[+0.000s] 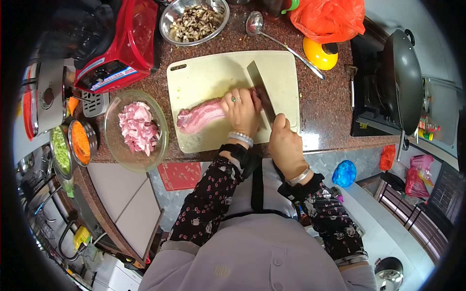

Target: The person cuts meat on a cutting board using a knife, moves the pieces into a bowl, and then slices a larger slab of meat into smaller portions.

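A long piece of raw meat point(200, 116) lies across the pale cutting board point(213, 72). My left hand point(242, 112) presses on its right end, fingers curled over it. In my right hand point(286, 145) is the handle of a cleaver point(260, 88), gripped in a closed fist. The blade stands at the meat's right end, right beside my left fingertips, and slants up toward the board's far edge. To the left of the board, a glass bowl point(162, 140) holds cut pieces of raw meat point(138, 127).
Behind the board stand a metal bowl point(166, 35) of chopped mushrooms, a ladle point(286, 46), an orange plastic bag point(330, 19) and a yellow round container point(319, 54). A wok point(405, 72) sits on the stove at right. At left are a red appliance point(136, 43) and bowls of shredded vegetables point(80, 140).
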A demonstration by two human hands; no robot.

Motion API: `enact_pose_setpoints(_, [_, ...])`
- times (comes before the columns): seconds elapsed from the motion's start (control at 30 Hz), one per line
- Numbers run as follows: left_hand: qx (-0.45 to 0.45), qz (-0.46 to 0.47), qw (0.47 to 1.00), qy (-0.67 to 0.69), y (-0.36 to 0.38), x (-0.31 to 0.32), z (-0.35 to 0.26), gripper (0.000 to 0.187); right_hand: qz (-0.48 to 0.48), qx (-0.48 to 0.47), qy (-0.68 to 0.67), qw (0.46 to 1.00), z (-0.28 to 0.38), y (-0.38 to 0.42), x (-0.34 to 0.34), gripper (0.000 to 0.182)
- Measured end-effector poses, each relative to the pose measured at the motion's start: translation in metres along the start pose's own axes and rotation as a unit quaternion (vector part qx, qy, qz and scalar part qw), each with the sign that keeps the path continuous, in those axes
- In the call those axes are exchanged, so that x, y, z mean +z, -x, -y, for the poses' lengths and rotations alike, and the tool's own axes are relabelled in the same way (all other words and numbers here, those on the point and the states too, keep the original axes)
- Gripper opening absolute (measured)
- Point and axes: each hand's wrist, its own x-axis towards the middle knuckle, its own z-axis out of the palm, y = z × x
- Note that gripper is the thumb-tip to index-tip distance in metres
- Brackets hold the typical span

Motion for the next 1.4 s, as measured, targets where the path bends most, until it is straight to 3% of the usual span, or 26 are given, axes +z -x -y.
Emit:
enact_pose_setpoints(0.23, [0.011,0.002,1.0,-0.001,-0.005,0.003,0.004,0.015,0.117,0.008,0.043,0.992,0.0,0.028,-0.012,0.017])
enact_pose_setpoints(0.37, [0.01,0.024,0.999,-0.037,-0.003,0.008,0.01,0.016,0.032,-0.047,0.055,0.997,0.019,-0.042,0.001,0.017])
enact_pose_setpoints(0.47, [0.019,0.01,0.999,-0.046,0.0,0.006,0.009,0.013,0.013,-0.053,0.004,0.998,-0.001,-0.014,0.007,0.016])
enact_pose_setpoints(0.53, [0.021,0.004,0.999,-0.039,-0.004,0.009,0.01,0.009,0.103,-0.021,0.068,0.992,-0.025,0.04,0.014,0.018])
enact_pose_setpoints(0.57, [0.015,0.006,0.999,-0.038,-0.005,0.01,0.008,0.009,0.092,-0.005,0.069,0.993,-0.026,0.049,0.01,0.019])
enact_pose_setpoints(0.67, [0.03,0.02,0.998,-0.061,-0.003,0.012,0.011,0.01,0.026,-0.076,0.106,0.991,-0.015,-0.003,0.02,0.019])
enact_pose_setpoints(0.77, [0.019,0.013,0.999,-0.028,-0.003,0.005,0.009,0.012,-0.023,-0.065,0.063,0.996,0.013,-0.07,0.014,0.017])
enact_pose_setpoints(0.93, [0.02,-0.03,0.994,0.104,0.002,0.006,0.019,0.01,-0.034,-0.028,-0.057,0.997,-0.029,-0.06,-0.004,0.013])
enact_pose_setpoints(1.07, [0.017,-0.05,0.978,0.201,0.001,0.006,0.023,0.011,-0.056,-0.028,-0.104,0.993,-0.023,-0.034,-0.025,0.015])
enact_pose_setpoints(1.17, [0.032,-0.033,0.994,0.098,0.0,0.001,0.018,0.013,-0.01,0.013,-0.121,0.992,0.001,-0.023,-0.023,0.027])
enact_pose_setpoints(1.3, [0.032,-0.027,0.999,-0.007,-0.001,0.003,0.012,0.014,0.03,0.014,-0.001,0.999,0.019,-0.014,-0.011,0.023])
enact_pose_setpoints(1.4, [0.027,-0.027,0.999,-0.03,-0.003,0.005,0.011,0.014,0.094,0.046,0.005,0.994,0.011,0.019,-0.006,0.025])
